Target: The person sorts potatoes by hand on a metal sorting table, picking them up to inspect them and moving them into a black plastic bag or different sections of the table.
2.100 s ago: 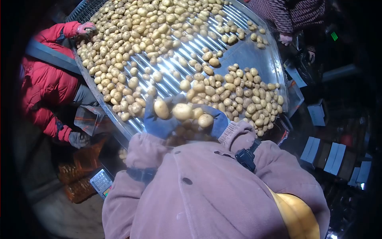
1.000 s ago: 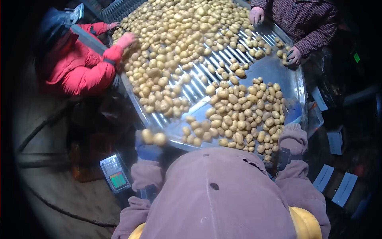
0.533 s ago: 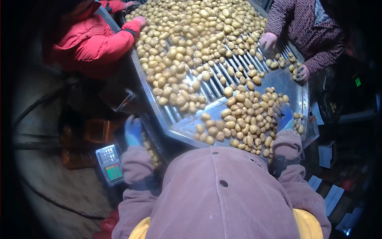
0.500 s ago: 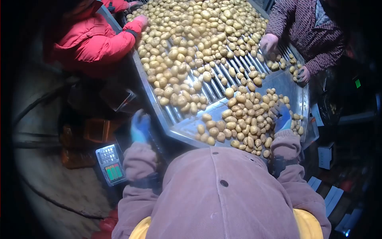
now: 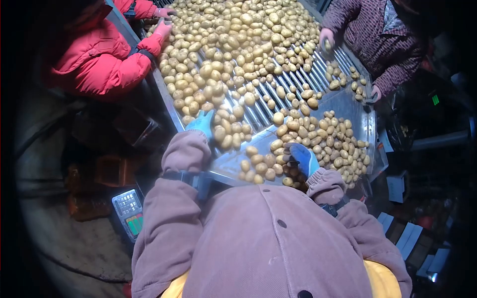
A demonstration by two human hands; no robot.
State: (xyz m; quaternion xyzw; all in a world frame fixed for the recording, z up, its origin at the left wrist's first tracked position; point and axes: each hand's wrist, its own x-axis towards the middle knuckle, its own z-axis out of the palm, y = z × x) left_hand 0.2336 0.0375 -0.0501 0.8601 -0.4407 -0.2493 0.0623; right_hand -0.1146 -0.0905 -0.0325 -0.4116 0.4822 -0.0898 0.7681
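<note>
Many potatoes (image 5: 218,74) cover a sorting table of metal rollers (image 5: 271,99). At the near end, a loose heap of potatoes (image 5: 343,144) lies on a flat metal plate (image 5: 226,164). My left hand (image 5: 202,124), in a light blue glove, reaches over the left rim, fingers stretched out against a cluster of potatoes (image 5: 229,130). Over the left part of the heap is my right hand (image 5: 302,158), in a blue glove with dark fingers. Those fingers are extended and a little bent above the potatoes; what lies beneath the palm is hidden.
A person in a red jacket (image 5: 107,62) works at the left side. Another in a dark patterned jacket (image 5: 367,35) stands at the right, gloved hands by the potatoes. A keypad device with green displays (image 5: 129,213) is low on the left; white boxes (image 5: 396,187) lie right.
My left hand has come from outside the rim onto the potatoes at the left. My right hand has moved left across the heap. The view has shifted slightly.
</note>
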